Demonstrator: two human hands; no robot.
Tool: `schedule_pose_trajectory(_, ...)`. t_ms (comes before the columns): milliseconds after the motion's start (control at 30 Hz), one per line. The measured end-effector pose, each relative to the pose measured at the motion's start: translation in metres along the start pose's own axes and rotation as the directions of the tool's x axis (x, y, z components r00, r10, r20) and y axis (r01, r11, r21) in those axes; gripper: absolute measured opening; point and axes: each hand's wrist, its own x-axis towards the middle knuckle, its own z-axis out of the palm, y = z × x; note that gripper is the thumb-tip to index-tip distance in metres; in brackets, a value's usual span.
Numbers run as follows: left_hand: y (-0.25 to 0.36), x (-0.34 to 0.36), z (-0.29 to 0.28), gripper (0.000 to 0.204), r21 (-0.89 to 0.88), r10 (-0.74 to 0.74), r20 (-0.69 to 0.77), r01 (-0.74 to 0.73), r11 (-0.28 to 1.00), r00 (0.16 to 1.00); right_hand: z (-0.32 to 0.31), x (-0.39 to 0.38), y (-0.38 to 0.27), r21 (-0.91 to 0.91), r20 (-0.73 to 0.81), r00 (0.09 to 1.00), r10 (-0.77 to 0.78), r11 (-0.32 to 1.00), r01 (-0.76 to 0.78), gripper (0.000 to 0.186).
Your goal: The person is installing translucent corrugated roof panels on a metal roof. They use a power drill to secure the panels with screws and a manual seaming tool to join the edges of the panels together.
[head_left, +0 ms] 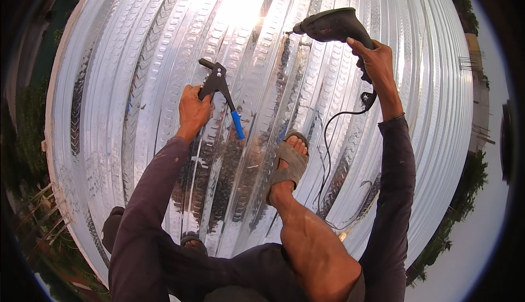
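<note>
Two tools held: left hand [192,109] grips a rivet gun [221,89], right hand [373,60] an electric drill [332,25].

Your left hand [192,109] grips a blue-handled rivet gun [221,91] against the corrugated metal roof [126,83]. Your right hand [374,61], farther right, holds a dark electric drill [331,25]; your sandalled foot [287,165] rests between them.

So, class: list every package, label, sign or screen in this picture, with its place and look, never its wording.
None show: no package, label, sign or screen.
Only the ribbed metal roofing, a black riveter with a blue handle in the left hand, and a dark drill in the right hand.
</note>
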Motion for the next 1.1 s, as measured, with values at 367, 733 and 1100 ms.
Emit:
schedule_pose_trajectory(367, -0.004, -0.001, -0.002, 0.029, 0.038, -0.011, -0.01, 0.011, 0.999, 1.0, 0.004, -0.004, -0.012, 0.015, 0.024, 1.0, 0.019, 1.0, -0.02, 0.045)
schedule_pose_trajectory(733, 0.003, -0.004, 0.001, 0.029, 0.034, -0.005, -0.01, 0.005, 0.999, 1.0, -0.003, 0.001, -0.005, -0.054, 0.053, 0.998, 0.029, 0.998, -0.026, 0.047)
schedule_pose_trajectory(1100, 0.008, -0.006, -0.009, 0.027, -0.034, -0.066, 0.034, 0.067, 0.997, 0.997, -0.009, 0.014, -0.036, -0.299, 0.339, 0.932, -0.129, 0.924, 0.237, 0.041)
